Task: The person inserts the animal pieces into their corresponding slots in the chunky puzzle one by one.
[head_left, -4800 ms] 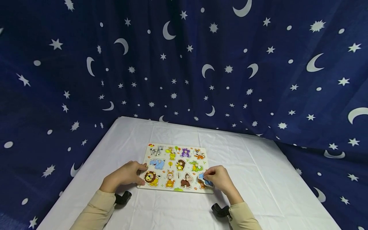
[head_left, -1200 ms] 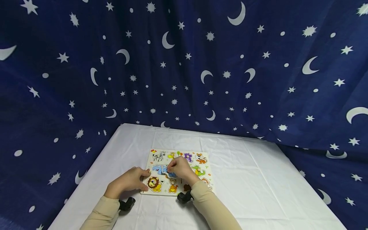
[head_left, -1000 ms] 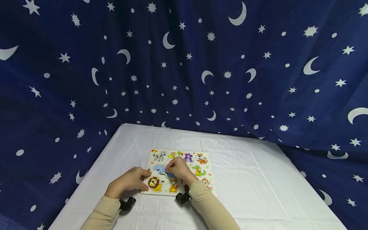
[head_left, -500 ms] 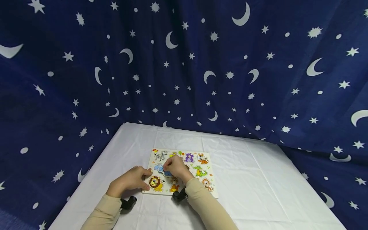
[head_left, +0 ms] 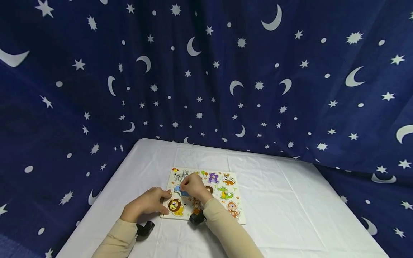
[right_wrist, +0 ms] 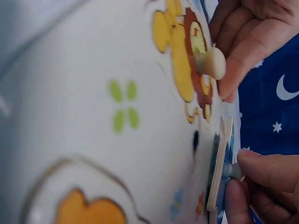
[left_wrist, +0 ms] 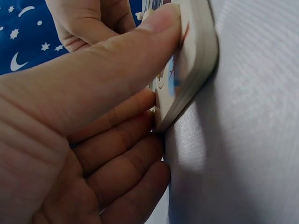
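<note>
My left hand [head_left: 147, 202] rests at the left edge of a wooden animal puzzle board [head_left: 238, 217]. In the left wrist view the thumb [left_wrist: 161, 19] presses on the board's face, while the other fingers lie against its side. My right hand [head_left: 194, 185] pinches the pale knob of a blue puzzle piece [head_left: 184, 194] over the elephant spot in the middle row. From the right wrist view, that blue piece [right_wrist: 217, 175] stands a little off the board, tilted. Its picture is mostly hidden by the fingers.
Round it sit the lion [head_left: 175, 206], the zebra [head_left: 181, 175] and the partly covered kangaroo [head_left: 196, 205]. A bear [head_left: 213, 178], a tiger [head_left: 228, 179], a crocodile [head_left: 225, 193] and a monkey [head_left: 233, 209] are farther right. A white cloth [head_left: 284, 215] covers the table; a starry curtain [head_left: 206, 71] hangs behind.
Earlier my right hand held the blue piece over the monkey at the lower right. It has carried it left to the elephant spot, shifting slightly left lately. My left hand stays at the board's edge.
</note>
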Tool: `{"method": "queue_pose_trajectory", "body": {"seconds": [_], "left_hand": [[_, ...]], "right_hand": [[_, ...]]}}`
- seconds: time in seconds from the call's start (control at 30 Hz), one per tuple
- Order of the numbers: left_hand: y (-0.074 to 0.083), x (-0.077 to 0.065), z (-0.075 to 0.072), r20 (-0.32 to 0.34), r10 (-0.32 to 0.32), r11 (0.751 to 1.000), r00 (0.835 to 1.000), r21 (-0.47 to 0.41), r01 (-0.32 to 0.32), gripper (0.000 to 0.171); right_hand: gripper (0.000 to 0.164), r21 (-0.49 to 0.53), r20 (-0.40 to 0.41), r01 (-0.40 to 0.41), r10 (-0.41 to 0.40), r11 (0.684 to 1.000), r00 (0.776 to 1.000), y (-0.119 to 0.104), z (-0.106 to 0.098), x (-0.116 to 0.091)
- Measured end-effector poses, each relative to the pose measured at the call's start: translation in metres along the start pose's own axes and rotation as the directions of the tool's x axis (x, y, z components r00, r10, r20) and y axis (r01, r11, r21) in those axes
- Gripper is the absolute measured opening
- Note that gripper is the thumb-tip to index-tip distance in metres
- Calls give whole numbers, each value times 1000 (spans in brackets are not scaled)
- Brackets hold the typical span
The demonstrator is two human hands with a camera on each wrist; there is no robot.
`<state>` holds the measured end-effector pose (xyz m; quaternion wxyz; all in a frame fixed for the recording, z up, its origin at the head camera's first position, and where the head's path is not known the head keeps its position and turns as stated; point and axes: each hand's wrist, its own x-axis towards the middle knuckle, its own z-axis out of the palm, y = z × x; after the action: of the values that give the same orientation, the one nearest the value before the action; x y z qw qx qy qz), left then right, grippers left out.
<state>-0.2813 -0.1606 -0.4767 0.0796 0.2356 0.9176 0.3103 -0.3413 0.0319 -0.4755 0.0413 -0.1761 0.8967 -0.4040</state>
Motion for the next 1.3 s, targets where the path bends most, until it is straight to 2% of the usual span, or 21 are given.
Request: {"method": "queue_pose_trajectory", "body": {"seconds": [0.1,0.33,0.57,0.8,1.1,1.3], "left_hand": [[-1,0,1,8,3,1000,1000,3,-3,57],[-1,1,1,4,19,1000,1000,4,-19,57],[-2,2,3,15,15,1000,1000,-16,-15,57],[0,2,7,36,5,1000,999,-18,-5,58],[5,7,9,37,20,999,999,-41,-19,58],[-2,2,12,49,42,999,998,-27,-41,57]], "right_hand": [[11,19,1,-16,16,1000,1000,1,2,-1],[9,3,-14,17,-17,1000,1000,1,6,0],[10,5,-20,17,-17,1000,1000,1,7,0],[9,6,-35,-18,18,1000,999,6,9,-5],[8,-4,-67,-25,24,1000,997,7,5,-7],[12,-21,-61,-8,7,1000,998,12,8,-15]]}}
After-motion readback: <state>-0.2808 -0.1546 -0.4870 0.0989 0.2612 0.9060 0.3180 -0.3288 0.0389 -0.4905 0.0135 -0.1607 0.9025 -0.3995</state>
